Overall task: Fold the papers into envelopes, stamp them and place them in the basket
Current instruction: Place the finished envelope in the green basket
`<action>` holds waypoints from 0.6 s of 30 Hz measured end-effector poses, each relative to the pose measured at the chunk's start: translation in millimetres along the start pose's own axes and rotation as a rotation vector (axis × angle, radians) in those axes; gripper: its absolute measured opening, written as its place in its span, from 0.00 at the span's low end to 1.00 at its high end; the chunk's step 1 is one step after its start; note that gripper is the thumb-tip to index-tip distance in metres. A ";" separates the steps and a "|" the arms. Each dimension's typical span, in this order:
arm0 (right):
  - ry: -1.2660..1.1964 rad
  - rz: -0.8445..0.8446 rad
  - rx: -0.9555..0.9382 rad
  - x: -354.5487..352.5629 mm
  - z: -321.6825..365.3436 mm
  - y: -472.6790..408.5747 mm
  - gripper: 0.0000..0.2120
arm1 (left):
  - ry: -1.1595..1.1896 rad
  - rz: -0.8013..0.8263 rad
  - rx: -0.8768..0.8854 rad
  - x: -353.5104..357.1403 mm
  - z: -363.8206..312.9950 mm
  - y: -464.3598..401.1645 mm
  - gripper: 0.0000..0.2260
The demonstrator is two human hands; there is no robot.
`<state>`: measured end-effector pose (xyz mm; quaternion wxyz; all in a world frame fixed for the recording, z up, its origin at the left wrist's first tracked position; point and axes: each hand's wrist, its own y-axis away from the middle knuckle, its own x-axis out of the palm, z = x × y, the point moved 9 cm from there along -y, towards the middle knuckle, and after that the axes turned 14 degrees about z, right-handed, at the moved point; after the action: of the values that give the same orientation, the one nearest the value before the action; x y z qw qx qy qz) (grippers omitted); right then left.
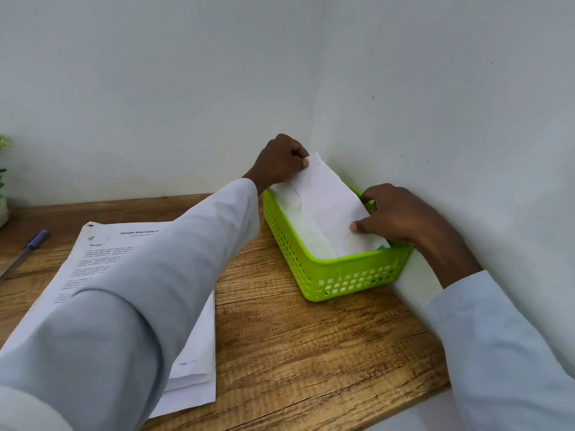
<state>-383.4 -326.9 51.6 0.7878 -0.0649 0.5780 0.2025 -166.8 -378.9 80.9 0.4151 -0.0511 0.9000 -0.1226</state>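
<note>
A lime-green perforated basket (342, 276) stands in the corner of the wooden desk against the wall. A folded white paper envelope (329, 203) lies tilted inside it, its far end sticking up above the rim. My left hand (280, 161) pinches the envelope's far top corner. My right hand (395, 214) pinches its near right edge, thumb on top, over the basket's right side. More white paper (298, 225) lies lower in the basket on the left. A stack of printed papers (193, 346) lies on the desk, partly hidden by my left sleeve.
A blue pen (26, 250) lies at the left edge of the desk (311, 353). A small plant (3, 169) in a pot stands at the far left. White walls close off the back and right side.
</note>
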 end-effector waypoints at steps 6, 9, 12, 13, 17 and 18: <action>0.155 0.130 0.062 17.5 3.6 -0.6 0.34 | -0.559 0.340 -0.071 48.0 16.9 -1.8 0.12; 0.255 0.197 0.077 24.5 7.0 0.9 0.31 | -0.699 0.485 -0.105 63.0 20.8 3.0 0.04; 0.327 0.216 0.071 26.6 9.4 0.3 0.28 | -0.715 0.412 -0.052 60.9 9.4 3.8 0.08; 0.352 0.213 0.066 26.7 10.9 0.2 0.28 | -0.712 0.359 -0.019 58.7 3.2 5.1 0.09; 0.433 0.188 0.016 28.7 24.6 0.3 0.36 | -0.593 0.375 0.004 58.6 -1.5 10.0 0.15; 0.443 0.200 -0.017 30.9 29.6 -1.1 0.39 | -0.570 0.436 -0.009 60.9 -0.2 11.8 0.17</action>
<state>-349.1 -310.4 32.1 0.6172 -0.0568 0.7386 0.2652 -206.4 -379.3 33.2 0.6656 0.1082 0.7384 -0.0080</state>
